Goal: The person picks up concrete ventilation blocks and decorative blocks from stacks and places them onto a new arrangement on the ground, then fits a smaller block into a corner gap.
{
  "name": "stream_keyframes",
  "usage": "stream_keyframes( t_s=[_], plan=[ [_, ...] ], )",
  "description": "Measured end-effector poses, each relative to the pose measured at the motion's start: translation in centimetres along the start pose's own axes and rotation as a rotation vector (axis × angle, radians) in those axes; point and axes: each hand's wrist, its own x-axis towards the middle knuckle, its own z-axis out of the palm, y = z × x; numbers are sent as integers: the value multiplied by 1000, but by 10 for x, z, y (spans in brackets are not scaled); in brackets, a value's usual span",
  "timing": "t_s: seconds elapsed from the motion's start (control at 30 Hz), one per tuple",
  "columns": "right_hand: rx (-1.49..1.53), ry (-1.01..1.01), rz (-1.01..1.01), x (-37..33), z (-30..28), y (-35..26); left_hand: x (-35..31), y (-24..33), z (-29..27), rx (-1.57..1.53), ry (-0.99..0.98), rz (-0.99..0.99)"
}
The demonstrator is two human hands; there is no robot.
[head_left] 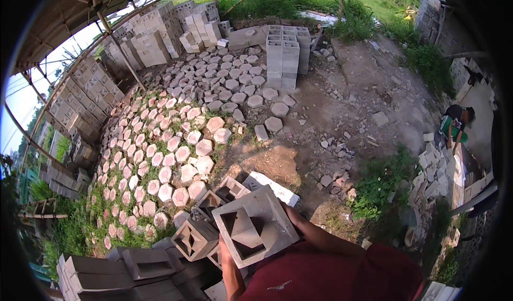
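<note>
A grey hollow concrete block (279, 223) with angled inner webs is held in front of my body, tilted, its openings facing up and left. My left hand (226, 255) grips its lower left edge, the fingertips partly hidden under it. Against the right side presses my right hand (293, 218), its fingers running behind the block. Just left of the held block stands another patterned vent block (195, 239), and more open blocks (231, 188) lie beyond it.
Grey blocks (101, 273) are piled at lower left. Hexagonal pavers (180, 196) cover the ground ahead. A white slab (271, 188) lies beyond my block. Block stacks (283, 60) stand farther off; another person (455, 123) bends at the right beside rubble (434, 167).
</note>
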Motion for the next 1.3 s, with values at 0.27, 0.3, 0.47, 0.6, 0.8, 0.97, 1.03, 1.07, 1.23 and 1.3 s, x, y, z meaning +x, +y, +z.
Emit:
stream_keyframes(
  t_s=[0.27, 0.3, 0.47, 0.6, 0.8, 0.97, 1.03, 1.07, 1.23, 1.3],
  plan=[
    [261, 96, -22, 14, -146, -69, 69, 10, 187, -96, -142, -175],
    [314, 118, -26, 16, -168, -66, 85, 0, 201, -97, -196, -179],
    [500, 210, -45, -6, -224, -129, 157, -27, 266, -214, -390, -244],
    [551, 251, -90, -5, -279, -135, 179, -24, 333, -122, -411, -279],
    [681, 332, -193, 20, -306, -153, 212, 7, 394, -128, -481, -393],
    [731, 365, -238, 68, -340, -184, 279, 17, 442, -121, -569, -442],
    [707, 354, -262, 101, -361, -194, 319, 17, 459, -142, -619, -455],
    [700, 366, -279, 116, -366, -206, 342, 17, 465, -131, -643, -432],
    [788, 364, -355, 188, -380, -299, 436, 53, 512, -16, -612, -246],
    [774, 337, -379, 223, -410, -304, 470, 68, 536, -4, -647, -243]
  ],
)
